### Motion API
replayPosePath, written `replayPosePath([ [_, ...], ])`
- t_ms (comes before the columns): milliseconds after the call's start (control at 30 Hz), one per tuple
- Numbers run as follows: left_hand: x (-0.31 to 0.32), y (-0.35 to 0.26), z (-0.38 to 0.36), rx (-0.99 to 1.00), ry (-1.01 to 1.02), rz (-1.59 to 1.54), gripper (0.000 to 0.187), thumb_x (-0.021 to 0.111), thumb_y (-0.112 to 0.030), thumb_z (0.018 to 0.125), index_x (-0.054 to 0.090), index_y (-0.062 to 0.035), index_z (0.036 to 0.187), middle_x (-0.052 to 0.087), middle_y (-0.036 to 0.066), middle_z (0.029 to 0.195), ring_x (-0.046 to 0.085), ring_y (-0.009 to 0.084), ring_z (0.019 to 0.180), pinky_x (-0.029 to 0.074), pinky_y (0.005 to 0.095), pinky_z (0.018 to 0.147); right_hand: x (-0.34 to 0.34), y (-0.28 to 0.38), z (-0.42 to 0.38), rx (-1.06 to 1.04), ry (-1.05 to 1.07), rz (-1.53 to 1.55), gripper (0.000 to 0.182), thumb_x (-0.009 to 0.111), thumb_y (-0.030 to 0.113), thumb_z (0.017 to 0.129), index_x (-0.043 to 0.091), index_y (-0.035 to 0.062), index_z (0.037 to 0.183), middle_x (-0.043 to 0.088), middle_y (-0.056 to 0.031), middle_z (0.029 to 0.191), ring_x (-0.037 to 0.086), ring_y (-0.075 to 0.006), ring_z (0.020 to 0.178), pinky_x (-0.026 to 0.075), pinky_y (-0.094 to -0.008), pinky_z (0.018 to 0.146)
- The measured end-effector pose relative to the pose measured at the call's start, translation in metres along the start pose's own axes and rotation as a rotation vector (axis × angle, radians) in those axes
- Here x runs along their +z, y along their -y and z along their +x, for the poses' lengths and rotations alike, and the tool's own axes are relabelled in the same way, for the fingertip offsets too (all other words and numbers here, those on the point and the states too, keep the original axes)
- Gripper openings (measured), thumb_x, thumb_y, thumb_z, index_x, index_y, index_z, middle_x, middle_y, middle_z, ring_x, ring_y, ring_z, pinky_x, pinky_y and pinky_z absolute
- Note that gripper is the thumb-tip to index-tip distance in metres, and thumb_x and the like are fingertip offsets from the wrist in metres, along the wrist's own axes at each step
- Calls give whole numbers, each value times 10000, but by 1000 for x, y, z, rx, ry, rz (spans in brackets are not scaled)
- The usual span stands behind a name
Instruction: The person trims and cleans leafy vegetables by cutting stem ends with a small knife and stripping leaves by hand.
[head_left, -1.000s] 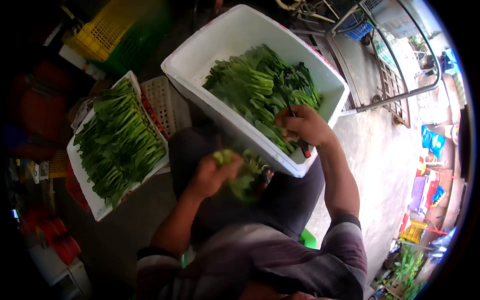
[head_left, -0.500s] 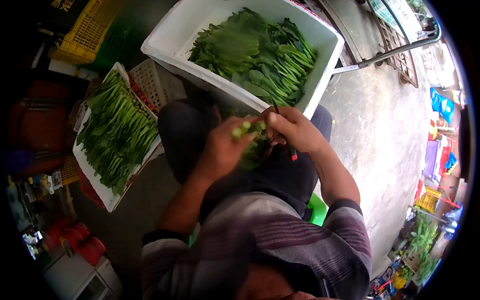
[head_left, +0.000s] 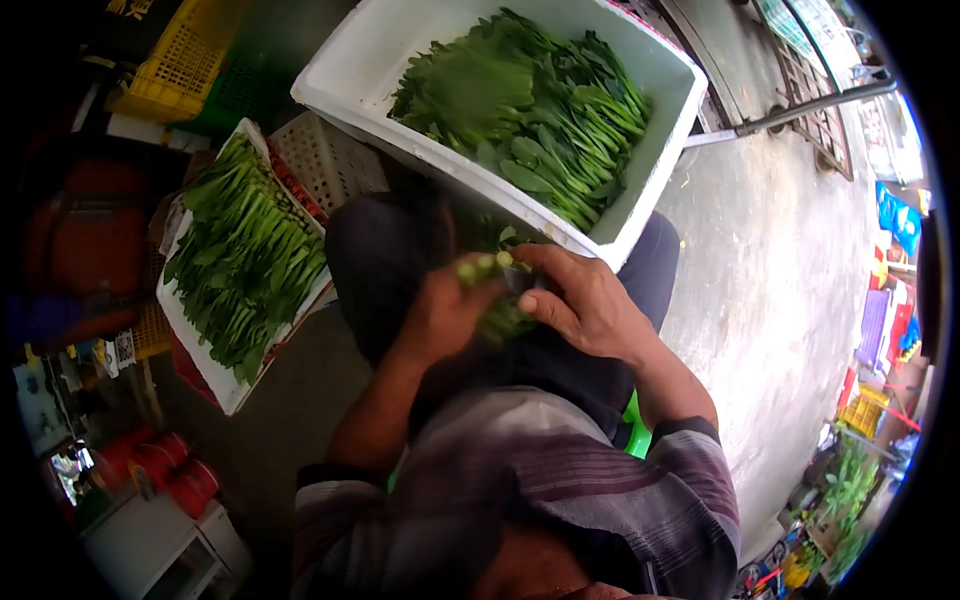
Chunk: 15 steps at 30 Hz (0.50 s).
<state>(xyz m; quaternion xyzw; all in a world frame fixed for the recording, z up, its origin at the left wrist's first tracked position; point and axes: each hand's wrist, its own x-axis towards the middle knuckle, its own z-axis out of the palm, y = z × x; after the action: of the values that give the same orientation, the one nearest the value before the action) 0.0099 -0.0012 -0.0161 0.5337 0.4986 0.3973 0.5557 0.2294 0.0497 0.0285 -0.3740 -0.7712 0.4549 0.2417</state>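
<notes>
My left hand (head_left: pixel 440 310) grips a small bunch of leafy greens (head_left: pixel 495 300) over my lap, with the pale cut stems pointing up. My right hand (head_left: pixel 590 305) closes on the same bunch from the right, its fingers at the stem ends. The red-handled knife seen earlier in my right hand does not show now. Just beyond my hands stands a large white foam box (head_left: pixel 640 200) filled with loose greens (head_left: pixel 530 100).
A white tray (head_left: pixel 222 388) of lined-up greens sits to my left, with a white perforated crate (head_left: pixel 330 160) beside it. Yellow and green crates (head_left: pixel 190 70) stand at the far left. Bare concrete floor (head_left: pixel 760 280) lies to the right. I sit on a green stool (head_left: pixel 632 435).
My right hand left the foam box and came down to the bunch in my left hand. Both hands now meet over my lap, and the knife has gone out of sight.
</notes>
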Motion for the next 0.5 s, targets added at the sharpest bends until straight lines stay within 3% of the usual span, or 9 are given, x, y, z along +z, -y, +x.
replayPosePath([
  [133, -3, 12, 3, -82, -68, -546, 233, 656, -214, 1010, 644, -9, 1120, 660, 40, 947, 653, 165, 905, 544, 356, 846, -37, 13, 23, 178, 5, -102, 328, 749, 248, 904, 675, -3, 1102, 682, -137, 934, 637, -224, 749, 502, -345, 692],
  [167, -6, 24, 4, -102, -103, -707, 251, 665, -232, 1003, 638, -13, 1124, 650, 44, 933, 664, 192, 908, 553, 391, 854, -40, 5, 34, 101, -149, -53, 219, 738, 176, 877, 661, -15, 953, 639, -185, 795, 599, -297, 582, 469, -386, 562],
  [200, -8, 34, 6, -123, -134, -869, 270, 675, -249, 996, 633, -17, 1127, 640, 48, 919, 674, 219, 911, 562, 426, 862, -46, -11, 49, 44, -216, -113, 176, 712, 146, 874, 649, -17, 902, 607, -186, 705, 595, -328, 576, 461, -403, 562],
  [233, -11, 37, 9, -117, -110, -917, 305, 704, -274, 972, 611, -33, 1135, 610, 56, 886, 675, 252, 883, 566, 508, 879, -58, -12, 68, 127, -181, -199, 116, 646, 94, 892, 674, -11, 933, 651, -124, 741, 615, -202, 669, 481, -349, 627],
  [300, -16, 41, 12, -82, -96, -899, 292, 711, -252, 965, 604, -45, 1140, 611, 58, 876, 668, 249, 845, 565, 517, 894, -64, -40, 113, 60, -174, -375, 160, 628, 146, 909, 678, -4, 933, 663, -171, 760, 642, -277, 668, 493, -393, 637],
  [367, -18, 41, 11, -94, -103, -929, 263, 712, -222, 960, 604, -57, 1135, 607, 58, 857, 660, 248, 808, 561, 520, 889, -53, -87, 161, 143, -131, -542, 218, 605, 210, 913, 691, 12, 943, 682, -218, 826, 681, -351, 747, 518, -462, 685],
  [433, -22, 39, 9, -149, -119, -1003, 220, 706, -182, 958, 610, -70, 1121, 600, 56, 831, 651, 250, 772, 554, 517, 865, -36, -130, 194, 186, -57, -782, 267, 588, 253, 912, 717, 26, 966, 715, -227, 930, 712, -372, 866, 552, -497, 762],
  [500, -28, 57, 7, -100, -147, -995, 190, 690, -150, 961, 613, -76, 1118, 591, 57, 805, 648, 258, 752, 539, 505, 822, -17, -151, 212, 300, -8, -836, 276, 590, 261, 909, 728, 33, 978, 723, -213, 968, 717, -367, 919, 564, -493, 806],
])
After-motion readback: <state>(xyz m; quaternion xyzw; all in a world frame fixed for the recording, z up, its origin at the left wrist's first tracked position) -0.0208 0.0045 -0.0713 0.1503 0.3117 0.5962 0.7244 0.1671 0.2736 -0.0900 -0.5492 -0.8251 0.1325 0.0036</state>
